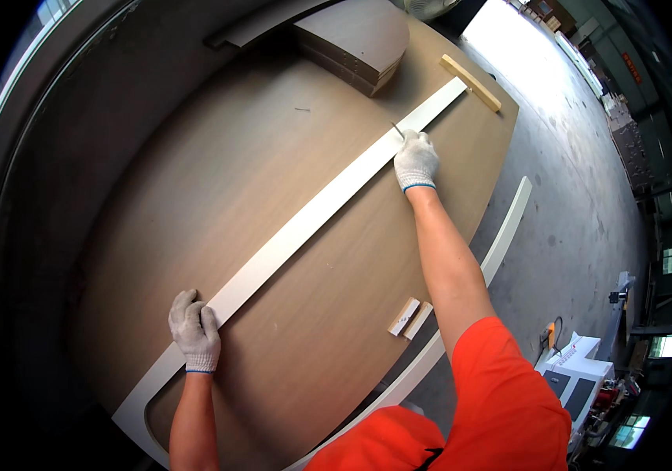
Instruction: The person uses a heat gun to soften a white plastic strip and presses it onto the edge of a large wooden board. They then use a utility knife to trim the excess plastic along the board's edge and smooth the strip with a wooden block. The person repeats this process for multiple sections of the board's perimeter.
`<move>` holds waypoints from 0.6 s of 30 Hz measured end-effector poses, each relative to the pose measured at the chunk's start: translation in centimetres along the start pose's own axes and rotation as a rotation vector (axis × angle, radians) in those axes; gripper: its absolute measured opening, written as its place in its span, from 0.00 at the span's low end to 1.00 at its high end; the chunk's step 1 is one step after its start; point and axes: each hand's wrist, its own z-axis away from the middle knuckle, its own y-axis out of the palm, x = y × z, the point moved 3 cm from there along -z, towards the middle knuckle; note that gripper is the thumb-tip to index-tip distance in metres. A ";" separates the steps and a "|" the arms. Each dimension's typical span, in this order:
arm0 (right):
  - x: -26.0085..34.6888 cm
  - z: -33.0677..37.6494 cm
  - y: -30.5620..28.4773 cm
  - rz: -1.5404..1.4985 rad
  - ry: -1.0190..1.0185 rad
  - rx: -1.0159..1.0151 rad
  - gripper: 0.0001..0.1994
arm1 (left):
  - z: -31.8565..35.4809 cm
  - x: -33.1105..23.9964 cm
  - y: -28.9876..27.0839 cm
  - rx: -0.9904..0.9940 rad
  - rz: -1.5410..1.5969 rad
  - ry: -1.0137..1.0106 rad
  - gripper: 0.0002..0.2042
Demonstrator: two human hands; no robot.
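Note:
A long white frame piece [308,216] lies diagonally across a large brown table [218,188], bending round a corner at the lower left. My left hand [194,331], in a pale knitted glove, grips it across its width near that corner, with the fingers curled over one edge and the thumb at the other. Farther up, my gloved right hand [416,159] is closed by the strip's right edge. A thin dark stick-like tool [397,129] sticks out of its fingers over the white surface; its kind is too small to tell.
A stack of dark boards [355,39] with a curved side stands at the far end. A yellowish wooden bar [471,82] lies past the strip's tip. Two small blocks [404,316] sit near the right edge, beside another curved white strip [509,228]. A white machine [579,361] stands on the right.

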 end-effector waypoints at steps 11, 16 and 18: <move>18.8 26.1 -8.6 -0.554 -0.642 0.029 0.05 | -0.1 0.3 -0.6 0.036 0.038 0.017 0.05; 6.3 9.8 -2.1 -0.211 -0.101 -0.168 0.07 | -0.2 0.2 -0.3 0.009 0.036 0.026 0.05; 3.8 7.1 -1.6 -0.180 0.033 -0.182 0.07 | -0.2 0.1 -0.3 0.005 0.046 0.032 0.05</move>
